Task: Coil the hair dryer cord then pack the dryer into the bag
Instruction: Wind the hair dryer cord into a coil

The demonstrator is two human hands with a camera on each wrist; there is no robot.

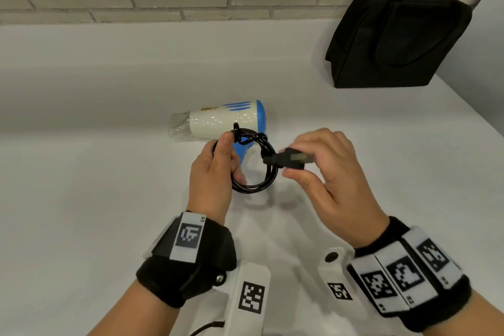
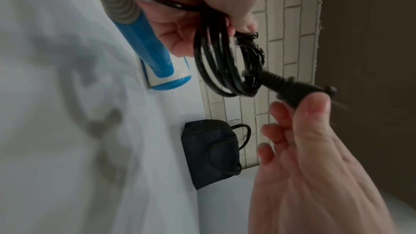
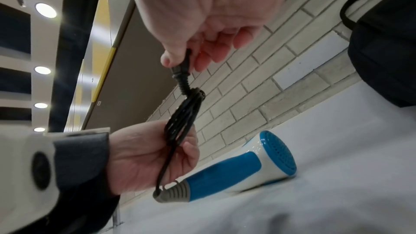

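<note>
Cord point(image 1: 256, 163) loops gripped in left hand point(image 1: 215, 169); plug point(image 1: 289, 159) pinched by right hand point(image 1: 324, 169); tail best tucked snugly round bundle.

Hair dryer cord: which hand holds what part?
Left hand grips the coiled cord by the gathered loops; right hand pinches the plug by its body. The dryer lies unheld.

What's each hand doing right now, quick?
Left hand: grips the coiled cord.
Right hand: pinches the plug at the cord's end.
</note>
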